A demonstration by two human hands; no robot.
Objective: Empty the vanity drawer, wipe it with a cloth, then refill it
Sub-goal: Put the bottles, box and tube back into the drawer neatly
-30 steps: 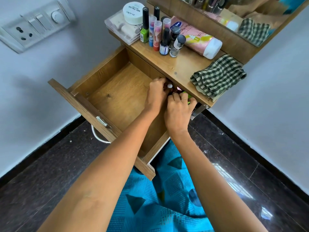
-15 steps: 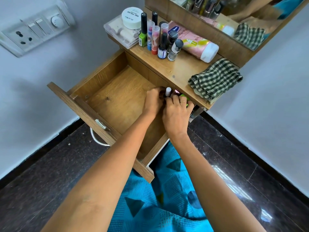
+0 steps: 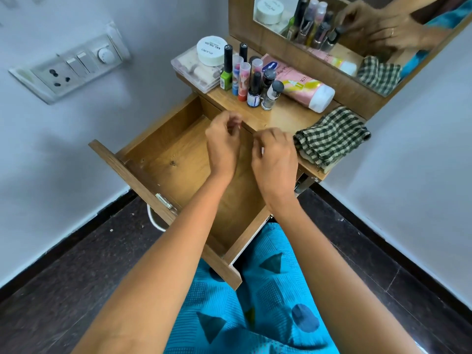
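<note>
The wooden vanity drawer (image 3: 143,180) stands pulled out, and the floor I can see in it is bare. My left hand (image 3: 223,145) and my right hand (image 3: 277,155) hover side by side over its back edge, fingers curled and blurred. A pale speck shows between the right hand's fingers; whether either hand holds something is unclear. The back right corner of the drawer is hidden behind my hands. A green checked cloth (image 3: 332,136) lies folded on the vanity top (image 3: 281,116), just right of my right hand.
Several nail polish bottles (image 3: 255,83) stand on the top beside a lying pink bottle (image 3: 304,86), a white jar (image 3: 211,50) and a clear box (image 3: 190,69). A mirror (image 3: 357,24) rises behind. A switchboard (image 3: 74,67) is on the left wall. Dark floor lies below.
Both hands have risen out of the drawer's back right corner to above its back edge. The small bottles they were gripping there are no longer visible.
</note>
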